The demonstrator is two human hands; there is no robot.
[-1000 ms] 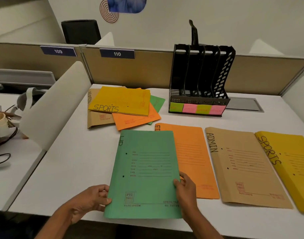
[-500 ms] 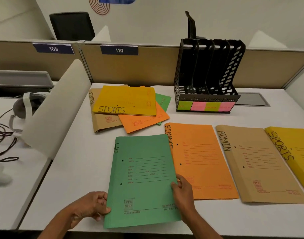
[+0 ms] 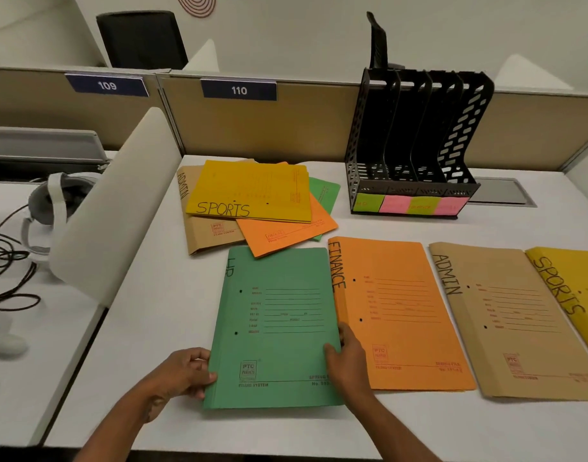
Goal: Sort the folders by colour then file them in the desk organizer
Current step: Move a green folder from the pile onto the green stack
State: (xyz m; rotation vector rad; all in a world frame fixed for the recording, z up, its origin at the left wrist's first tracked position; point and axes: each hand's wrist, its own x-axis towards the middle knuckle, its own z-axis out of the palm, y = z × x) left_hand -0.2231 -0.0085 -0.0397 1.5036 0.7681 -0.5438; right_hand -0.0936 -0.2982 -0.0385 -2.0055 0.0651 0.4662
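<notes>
My fingers [image 3: 204, 378] feel matt green card folder [image 3: 276, 328]; the bench [image 3: 159, 321] looks smooth white laminate, the organizer [image 3: 415, 145] perforated black plastic.

Open desk [image 3: 159, 311] left of green folder [image 3: 279, 328], folder pile [image 3: 252, 191] ahead, white divider [image 3: 112, 201] further left

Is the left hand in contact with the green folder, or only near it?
Touching. The head view shows the left hand gripping the left edge of the green folder, with its thumb lying on the cover.
</notes>
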